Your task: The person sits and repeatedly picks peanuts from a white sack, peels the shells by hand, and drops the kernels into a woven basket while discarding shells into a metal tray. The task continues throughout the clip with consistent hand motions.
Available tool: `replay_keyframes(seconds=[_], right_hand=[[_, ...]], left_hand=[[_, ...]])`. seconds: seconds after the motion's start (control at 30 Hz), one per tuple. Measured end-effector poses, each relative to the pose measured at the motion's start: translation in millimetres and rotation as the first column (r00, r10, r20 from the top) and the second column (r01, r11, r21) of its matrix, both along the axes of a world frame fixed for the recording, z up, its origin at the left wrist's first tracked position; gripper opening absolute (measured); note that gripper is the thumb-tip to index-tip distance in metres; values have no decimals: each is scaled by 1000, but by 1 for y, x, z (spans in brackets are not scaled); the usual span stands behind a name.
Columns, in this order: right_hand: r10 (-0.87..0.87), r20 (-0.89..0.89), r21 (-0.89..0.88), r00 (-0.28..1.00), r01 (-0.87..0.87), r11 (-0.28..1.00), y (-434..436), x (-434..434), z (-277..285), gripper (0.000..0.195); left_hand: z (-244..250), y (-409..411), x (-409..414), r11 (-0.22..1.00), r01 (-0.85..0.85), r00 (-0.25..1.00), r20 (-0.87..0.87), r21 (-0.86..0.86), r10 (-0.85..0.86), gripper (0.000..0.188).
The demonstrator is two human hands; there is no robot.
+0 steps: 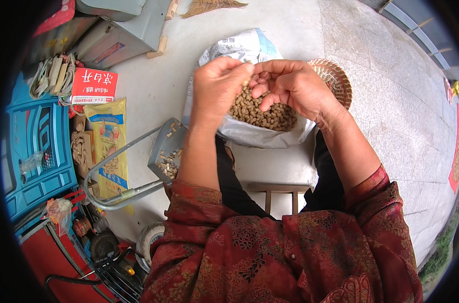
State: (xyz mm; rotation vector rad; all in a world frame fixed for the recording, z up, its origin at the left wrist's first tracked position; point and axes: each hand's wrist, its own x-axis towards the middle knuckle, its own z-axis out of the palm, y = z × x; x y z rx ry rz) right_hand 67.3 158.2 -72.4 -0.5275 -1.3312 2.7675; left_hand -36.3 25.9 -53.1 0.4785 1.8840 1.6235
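My left hand (220, 85) pinches a pale peanut shell (246, 81) between thumb and fingertips. Close beside it, almost touching at the fingertips, is my right hand (299, 85). Its fingers curl around small pinkish ovals that look like peanut kernels (264, 75). Both hands are above a white woven plastic sack (248, 137), its mouth rolled open. Unshelled peanuts (269, 113) fill the sack; my hands hide part of them. Behind my right wrist stands a round woven basket (343, 85), partly covered, with some reddish contents.
Left of the sack, a grey dustpan (163, 134) with a bent metal handle (100, 161) holds shells. Beyond lie a yellow printed bag (113, 151), a red carton (95, 84) and a blue plastic case (43, 136). A wooden stool (278, 187) shows between my legs; broom bristles (214, 7) lie ahead.
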Motion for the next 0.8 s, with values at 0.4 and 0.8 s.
replay_keyframes(seconds=[0.4, 0.8], right_hand=[[14, 2, -19, 1000, -14, 1000, -7, -2, 6, 27], [-85, -25, 144, 996, 88, 986, -9, -4, 5, 26]], left_hand=[[-42, -160, -87, 495, -237, 752, -481, -836, -452, 45], [-15, -6, 0, 987, 157, 971, -186, 20, -151, 18]])
